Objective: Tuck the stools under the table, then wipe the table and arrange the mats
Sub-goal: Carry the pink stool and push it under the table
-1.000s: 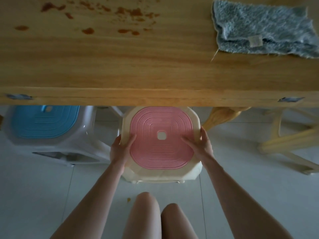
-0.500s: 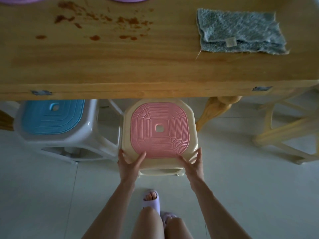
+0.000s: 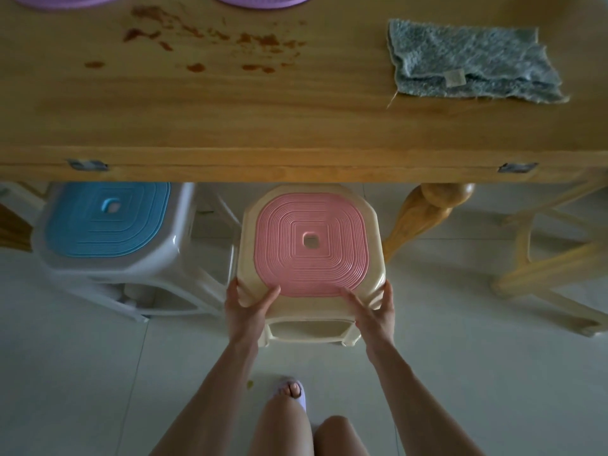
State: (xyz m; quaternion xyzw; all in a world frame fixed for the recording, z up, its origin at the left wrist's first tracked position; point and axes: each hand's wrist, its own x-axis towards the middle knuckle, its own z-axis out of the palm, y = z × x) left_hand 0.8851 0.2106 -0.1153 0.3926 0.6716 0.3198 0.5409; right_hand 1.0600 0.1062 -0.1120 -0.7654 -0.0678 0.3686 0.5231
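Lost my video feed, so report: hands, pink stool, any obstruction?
Grips: left hand and right hand on pink stool, near corners. Its far edge at table edge, not yet tucked. Flanked close by table leg right, blue stool left.

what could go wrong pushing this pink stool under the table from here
The pink stool sits close to the turned table leg on its right, so its far corner might catch there if pushed straight in. On its left the blue stool stands near; a skewed push could knock it. The left hand and right hand grip only its near corners, so steering may be loose.
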